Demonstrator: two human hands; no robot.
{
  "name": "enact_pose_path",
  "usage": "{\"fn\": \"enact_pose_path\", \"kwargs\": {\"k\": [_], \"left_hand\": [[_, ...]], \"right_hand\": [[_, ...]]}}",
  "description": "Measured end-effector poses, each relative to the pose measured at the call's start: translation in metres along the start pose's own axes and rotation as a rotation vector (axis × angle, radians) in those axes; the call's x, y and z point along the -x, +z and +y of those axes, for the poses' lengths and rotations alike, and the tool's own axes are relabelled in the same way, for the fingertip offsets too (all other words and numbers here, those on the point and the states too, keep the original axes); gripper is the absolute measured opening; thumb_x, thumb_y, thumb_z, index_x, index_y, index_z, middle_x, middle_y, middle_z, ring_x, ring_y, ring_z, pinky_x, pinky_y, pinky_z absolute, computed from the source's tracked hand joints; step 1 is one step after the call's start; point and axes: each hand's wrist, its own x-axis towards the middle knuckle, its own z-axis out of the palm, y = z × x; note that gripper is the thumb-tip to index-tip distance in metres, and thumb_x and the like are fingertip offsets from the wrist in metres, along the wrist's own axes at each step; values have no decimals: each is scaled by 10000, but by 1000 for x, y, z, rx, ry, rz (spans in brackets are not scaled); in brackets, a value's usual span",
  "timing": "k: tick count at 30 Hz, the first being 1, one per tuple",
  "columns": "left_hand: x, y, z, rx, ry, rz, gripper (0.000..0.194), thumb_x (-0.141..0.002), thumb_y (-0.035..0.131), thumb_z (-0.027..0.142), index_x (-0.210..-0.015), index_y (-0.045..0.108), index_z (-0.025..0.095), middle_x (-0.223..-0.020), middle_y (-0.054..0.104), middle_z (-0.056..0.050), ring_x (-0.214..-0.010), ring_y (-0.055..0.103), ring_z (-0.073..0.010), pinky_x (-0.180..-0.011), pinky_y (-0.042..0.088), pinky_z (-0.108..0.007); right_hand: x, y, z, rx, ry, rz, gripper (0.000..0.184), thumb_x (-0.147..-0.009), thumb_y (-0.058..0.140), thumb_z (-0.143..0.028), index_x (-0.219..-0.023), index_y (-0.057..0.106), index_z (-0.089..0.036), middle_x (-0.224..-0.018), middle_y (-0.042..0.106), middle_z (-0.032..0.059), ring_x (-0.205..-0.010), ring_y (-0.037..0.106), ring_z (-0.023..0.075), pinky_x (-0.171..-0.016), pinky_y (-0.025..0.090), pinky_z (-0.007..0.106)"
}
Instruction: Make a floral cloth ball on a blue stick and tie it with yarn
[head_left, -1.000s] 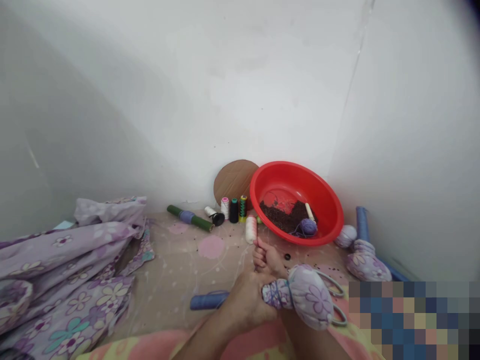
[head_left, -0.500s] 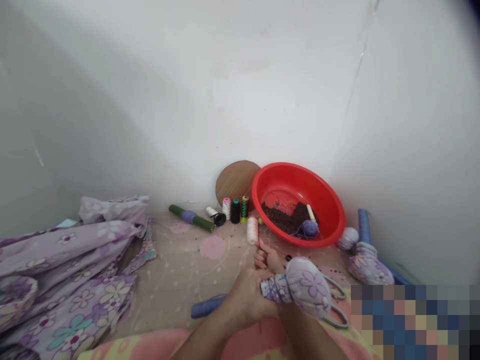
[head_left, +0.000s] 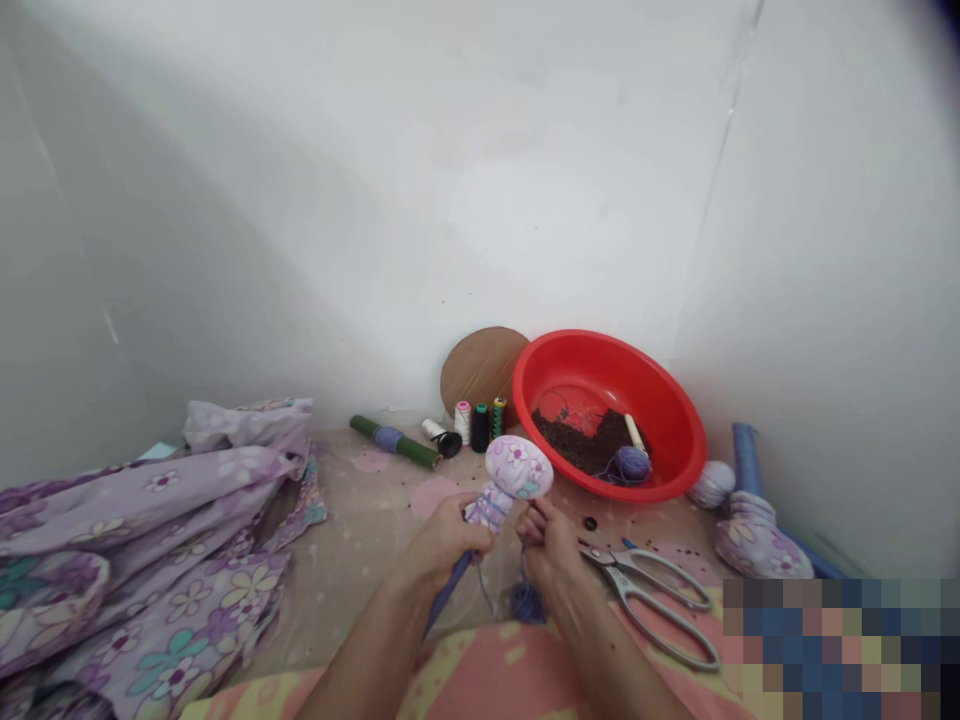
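Observation:
My left hand (head_left: pixel 450 540) is closed around the neck of a padded mallet (head_left: pixel 519 467). Its round head is covered in purple floral cloth and tilts up and to the right. Purple yarn is wound about the gathered cloth, and the blue-wrapped handle runs down beneath my left wrist. Close by the head, my right hand (head_left: pixel 547 535) pinches the purple yarn. A strand hangs from there towards a small ball of purple yarn (head_left: pixel 527 602) lying between my forearms. Beside my right forearm lie open scissors (head_left: pixel 652 595) with grey handles.
Against the wall leans a red basin (head_left: pixel 609 345) holding dark crumbly stuff and another yarn ball (head_left: pixel 632 464). Thread spools (head_left: pixel 480 430), a cardboard disc (head_left: pixel 480 368) and a green tube (head_left: pixel 397 443) are left of it. Floral cloth (head_left: pixel 172 540) spreads left; another padded mallet (head_left: pixel 761 545) rests right.
The mallet's head has swung from the lower right to upright between my hands. My hands have separated, and the scissors and yarn ball now show. The view has shifted slightly.

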Motion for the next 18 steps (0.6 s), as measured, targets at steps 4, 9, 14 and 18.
{"fn": "enact_pose_path", "kwargs": {"k": [4,9,14,18], "left_hand": [[-7,-14,-7,8,-36,91,221,-463,508,76,-677,485,125,-449,429,57,-354,342,-44,-346,266,-175],[-8,-23,-11,-82,-57,122,205,-508,506,133,-707,460,148,-443,409,64,-350,335,-47,-352,258,-178],[-7,-27,-8,-247,-37,154,290,-528,488,153,-818,500,154,-489,404,64,-395,336,-54,-375,266,-175],[-7,-30,-5,-446,-32,205,288,-538,488,154,-823,522,162,-531,434,58,-430,349,-61,-407,267,-180]], "right_hand": [[9,9,-2,-16,-4,2,167,-682,567,-286,-611,513,-145,-370,170,-135,-303,161,21,-368,323,173],[22,20,-4,55,-43,-39,196,-678,585,-327,-619,533,-148,-380,193,-130,-316,167,21,-451,394,218],[35,32,-1,117,-91,-83,192,-670,595,-342,-634,561,-157,-389,241,-112,-338,227,43,-512,424,264],[43,37,3,146,-129,-127,187,-679,590,-344,-655,576,-159,-400,324,-89,-378,316,63,-564,423,279]]}}
